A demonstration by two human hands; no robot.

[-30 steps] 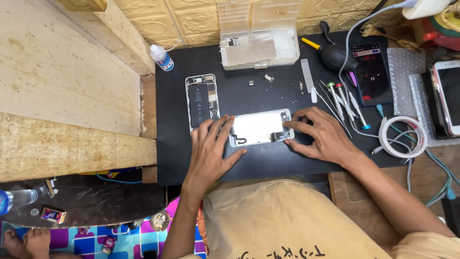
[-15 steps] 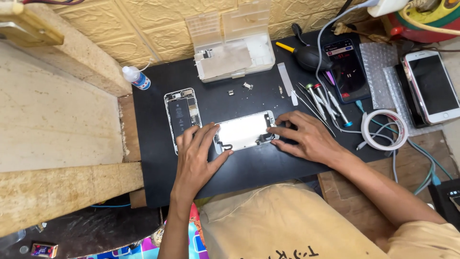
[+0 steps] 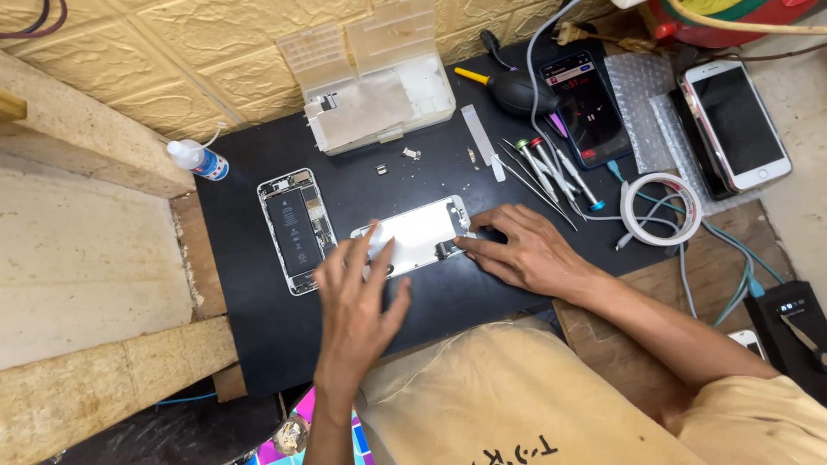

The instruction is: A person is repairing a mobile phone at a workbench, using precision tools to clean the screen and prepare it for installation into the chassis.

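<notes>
A white phone screen panel (image 3: pixel 419 232) lies face down on the black work mat (image 3: pixel 258 336). My right hand (image 3: pixel 525 251) rests flat on the mat with its fingertips pressing the panel's right end. My left hand (image 3: pixel 357 293) hovers over the panel's left end, fingers spread and slightly blurred, holding nothing. To the left of the panel lies an opened phone body (image 3: pixel 295 228) with its battery and boards exposed.
A clear plastic parts box (image 3: pixel 379 86) stands at the back. Screwdrivers and tweezers (image 3: pixel 547 172), a black air blower (image 3: pixel 521 90), a dark phone (image 3: pixel 586 108), a white phone (image 3: pixel 732 120), a tape roll (image 3: pixel 661 209) and a small bottle (image 3: pixel 198 159) surround the mat.
My left hand has lifted off the panel's left edge and pulled back toward me, fingers spread. The right hand stays on the panel's right end. The camera view has shifted.
</notes>
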